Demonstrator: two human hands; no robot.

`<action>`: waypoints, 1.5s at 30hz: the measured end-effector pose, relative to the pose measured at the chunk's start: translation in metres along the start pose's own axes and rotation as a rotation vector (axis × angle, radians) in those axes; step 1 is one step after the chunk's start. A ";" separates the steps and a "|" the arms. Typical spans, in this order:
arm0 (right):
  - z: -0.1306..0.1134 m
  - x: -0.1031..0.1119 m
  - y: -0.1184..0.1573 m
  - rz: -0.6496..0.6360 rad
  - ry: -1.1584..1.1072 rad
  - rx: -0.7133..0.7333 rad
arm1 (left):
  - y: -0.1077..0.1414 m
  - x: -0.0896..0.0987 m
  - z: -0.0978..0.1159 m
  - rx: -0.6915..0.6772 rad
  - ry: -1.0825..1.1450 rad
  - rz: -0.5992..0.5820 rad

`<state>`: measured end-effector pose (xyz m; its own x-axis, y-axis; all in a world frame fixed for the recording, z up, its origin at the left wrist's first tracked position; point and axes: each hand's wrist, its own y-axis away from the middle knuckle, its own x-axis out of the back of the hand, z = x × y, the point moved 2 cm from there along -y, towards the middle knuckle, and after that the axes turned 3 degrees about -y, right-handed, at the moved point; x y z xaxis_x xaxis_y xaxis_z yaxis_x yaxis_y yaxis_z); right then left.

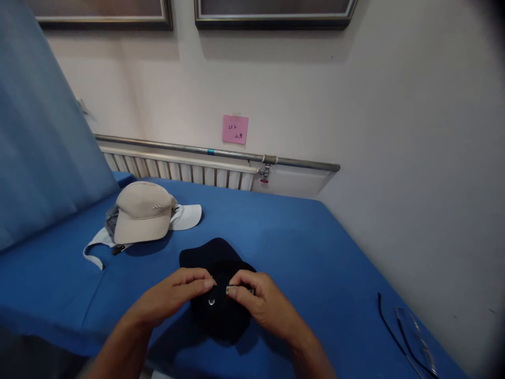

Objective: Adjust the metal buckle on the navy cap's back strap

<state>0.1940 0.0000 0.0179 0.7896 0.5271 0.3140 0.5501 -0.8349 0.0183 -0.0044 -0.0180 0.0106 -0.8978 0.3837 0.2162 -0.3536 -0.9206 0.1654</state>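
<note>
Blue cloth (292,247) supports dark baseball cap (221,323), left grip (179,288) pinching its fabric, right grip (262,304) its metal clasp (228,290), likely steadying both sides

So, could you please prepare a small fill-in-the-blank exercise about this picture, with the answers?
The dark cap is touched by ____ hands: the left hand and the right hand.
The paper note on the wall is ____ in colour.
The cloth under the dark cap is ____.
The glasses lie toward the picture's lower ____ corner.
Missing words: two; pink; blue; right.
</note>
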 end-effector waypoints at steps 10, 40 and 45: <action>0.015 0.003 -0.009 0.033 -0.045 -0.024 | -0.003 0.002 -0.016 -0.018 0.226 -0.138; 0.024 0.004 -0.033 0.228 -0.074 0.093 | -0.046 -0.004 -0.002 0.009 -0.038 -0.140; 0.006 0.037 -0.065 0.649 -0.129 0.225 | -0.093 0.012 0.058 -0.329 -0.536 0.125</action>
<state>0.1891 0.0748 0.0226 0.9960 -0.0411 0.0798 -0.0119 -0.9416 -0.3365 0.0329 0.0762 0.0534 -0.7118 0.1763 0.6799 -0.3933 -0.9020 -0.1779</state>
